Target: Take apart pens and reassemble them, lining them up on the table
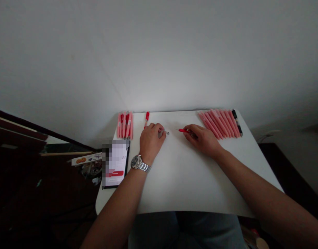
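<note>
My left hand (152, 141), with a metal-band watch on the wrist, is closed in a pinch. A small clear-and-grey piece (168, 133) sticks out from its fingertips, too small to name surely. My right hand (202, 139) is shut on a red pen (184, 130), whose thin tip points left toward that piece, a short gap apart. Most of the pen's body is hidden in the fingers. Just beyond my left hand, a red pen with a pale label (147, 117) lies on the white table, partly covered by the hand.
At the back left lies a bundle of pink and red pens (125, 125). A row of several pink pens (220, 123) and a black pen (237, 123) lie at the back right. A phone (117, 166) rests along the left edge of the white table (190, 186), which meets a wall (174, 62).
</note>
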The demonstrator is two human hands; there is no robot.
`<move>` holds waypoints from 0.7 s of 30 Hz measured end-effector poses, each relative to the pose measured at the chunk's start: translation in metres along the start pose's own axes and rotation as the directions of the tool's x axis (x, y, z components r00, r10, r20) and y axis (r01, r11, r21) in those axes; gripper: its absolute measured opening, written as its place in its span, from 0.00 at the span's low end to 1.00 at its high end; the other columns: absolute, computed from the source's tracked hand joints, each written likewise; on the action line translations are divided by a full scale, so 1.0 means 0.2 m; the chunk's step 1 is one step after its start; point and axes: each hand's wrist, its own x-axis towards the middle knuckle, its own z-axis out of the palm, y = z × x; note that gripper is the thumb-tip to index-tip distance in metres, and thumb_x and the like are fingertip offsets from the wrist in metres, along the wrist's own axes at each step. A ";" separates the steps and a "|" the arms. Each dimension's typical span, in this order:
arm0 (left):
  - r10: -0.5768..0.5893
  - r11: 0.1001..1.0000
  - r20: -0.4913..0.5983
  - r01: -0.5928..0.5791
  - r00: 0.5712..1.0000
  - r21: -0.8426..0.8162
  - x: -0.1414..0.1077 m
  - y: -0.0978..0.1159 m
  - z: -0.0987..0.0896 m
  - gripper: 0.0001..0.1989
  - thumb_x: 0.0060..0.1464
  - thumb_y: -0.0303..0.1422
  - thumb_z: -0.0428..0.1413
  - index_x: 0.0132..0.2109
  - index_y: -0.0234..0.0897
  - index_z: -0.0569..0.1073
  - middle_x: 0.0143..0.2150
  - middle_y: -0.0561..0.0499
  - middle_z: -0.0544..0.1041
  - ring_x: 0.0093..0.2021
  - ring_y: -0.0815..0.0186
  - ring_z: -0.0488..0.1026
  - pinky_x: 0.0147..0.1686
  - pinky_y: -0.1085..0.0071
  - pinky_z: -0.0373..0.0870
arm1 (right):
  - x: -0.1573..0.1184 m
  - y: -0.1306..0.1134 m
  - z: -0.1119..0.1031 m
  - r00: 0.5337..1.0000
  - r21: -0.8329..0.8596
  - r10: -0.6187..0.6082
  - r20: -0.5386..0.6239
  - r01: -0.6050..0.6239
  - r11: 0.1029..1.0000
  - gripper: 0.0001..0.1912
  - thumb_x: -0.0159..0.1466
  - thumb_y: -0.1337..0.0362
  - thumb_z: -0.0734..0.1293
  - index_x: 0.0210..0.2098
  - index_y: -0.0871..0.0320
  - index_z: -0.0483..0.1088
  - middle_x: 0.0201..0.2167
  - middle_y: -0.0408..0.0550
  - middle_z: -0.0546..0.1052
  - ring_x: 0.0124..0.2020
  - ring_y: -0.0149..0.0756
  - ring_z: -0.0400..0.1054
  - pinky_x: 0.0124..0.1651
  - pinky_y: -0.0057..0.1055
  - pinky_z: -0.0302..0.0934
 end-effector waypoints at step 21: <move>-0.045 0.998 0.083 0.041 0.996 0.047 0.01 0.03 -0.03 0.09 0.61 0.25 0.53 0.45 0.41 0.76 0.42 0.48 0.76 0.44 0.60 0.74 0.48 0.63 0.71 | 0.00 0.01 0.01 1.000 -0.001 0.003 0.015 -0.003 1.000 0.10 0.71 0.59 0.63 0.48 0.56 0.72 0.36 0.48 0.79 0.30 0.34 0.70 0.33 0.30 0.57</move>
